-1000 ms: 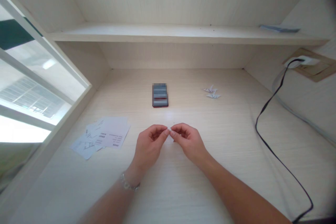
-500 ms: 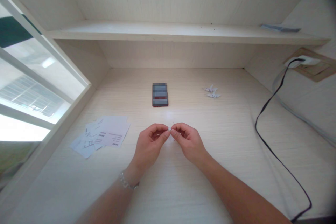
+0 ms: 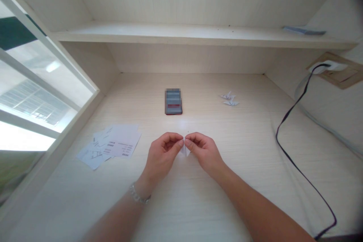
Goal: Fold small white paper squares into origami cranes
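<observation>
My left hand (image 3: 164, 149) and my right hand (image 3: 202, 148) meet fingertip to fingertip over the middle of the desk. Between them they pinch a small folded piece of white paper (image 3: 185, 151), mostly covered by my thumbs and fingers. Its pointed lower part shows beneath the thumbs. Behind my hands, to the right, two small folded paper cranes (image 3: 231, 103) rest on the desk. A bracelet circles my left wrist.
Several printed white paper sheets (image 3: 121, 140) overlap on the left of the desk. A dark phone-like device (image 3: 173, 101) lies beyond my hands. At the right, a black cable (image 3: 292, 162) runs from a wall socket (image 3: 337, 69). A shelf (image 3: 198, 34) spans the back.
More of the folded paper now shows below my thumbs, with its pointed part hanging down. My hands have barely moved, and the camera view has shifted slightly.
</observation>
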Demonstrator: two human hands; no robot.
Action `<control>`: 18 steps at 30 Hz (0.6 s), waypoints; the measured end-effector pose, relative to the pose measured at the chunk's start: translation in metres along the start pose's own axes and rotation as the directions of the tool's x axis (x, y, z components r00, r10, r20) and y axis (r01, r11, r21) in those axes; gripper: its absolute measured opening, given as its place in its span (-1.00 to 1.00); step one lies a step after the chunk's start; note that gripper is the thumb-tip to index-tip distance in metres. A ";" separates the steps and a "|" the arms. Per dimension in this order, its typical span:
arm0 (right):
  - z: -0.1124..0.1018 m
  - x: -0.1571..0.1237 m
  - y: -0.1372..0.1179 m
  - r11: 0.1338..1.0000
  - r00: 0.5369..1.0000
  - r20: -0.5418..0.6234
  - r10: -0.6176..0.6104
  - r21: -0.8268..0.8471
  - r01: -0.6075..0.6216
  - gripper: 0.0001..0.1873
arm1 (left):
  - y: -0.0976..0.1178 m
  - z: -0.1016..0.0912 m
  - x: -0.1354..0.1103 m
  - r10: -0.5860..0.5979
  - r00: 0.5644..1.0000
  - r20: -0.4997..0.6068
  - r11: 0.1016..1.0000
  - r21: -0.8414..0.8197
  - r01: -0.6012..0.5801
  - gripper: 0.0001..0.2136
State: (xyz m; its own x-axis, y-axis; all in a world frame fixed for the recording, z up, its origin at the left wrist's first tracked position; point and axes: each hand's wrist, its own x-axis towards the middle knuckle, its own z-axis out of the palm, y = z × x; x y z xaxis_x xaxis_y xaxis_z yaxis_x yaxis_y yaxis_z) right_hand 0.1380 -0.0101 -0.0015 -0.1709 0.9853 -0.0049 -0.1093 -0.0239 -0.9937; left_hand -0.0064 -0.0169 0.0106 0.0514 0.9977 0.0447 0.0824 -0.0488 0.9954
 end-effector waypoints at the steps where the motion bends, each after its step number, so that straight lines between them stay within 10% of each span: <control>1: 0.000 0.000 0.000 1.000 1.000 0.000 0.000 -0.002 0.000 -0.84 | 0.000 0.000 0.000 0.003 1.000 -0.004 1.000 0.005 -0.003 -0.87; 18: -0.008 0.000 -0.005 0.995 0.998 0.055 -0.017 -0.099 0.022 -0.89 | 0.002 -0.004 -0.001 -0.028 0.999 -0.033 1.000 -0.011 0.027 -0.85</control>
State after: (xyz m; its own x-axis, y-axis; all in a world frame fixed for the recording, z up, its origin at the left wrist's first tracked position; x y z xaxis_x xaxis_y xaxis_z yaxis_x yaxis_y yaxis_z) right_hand 0.1466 -0.0087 0.0030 -0.2230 0.9747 0.0179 -0.0151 0.0149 -0.9998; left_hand -0.0101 -0.0178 0.0130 0.0161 0.9997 0.0201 0.0730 -0.0212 0.9971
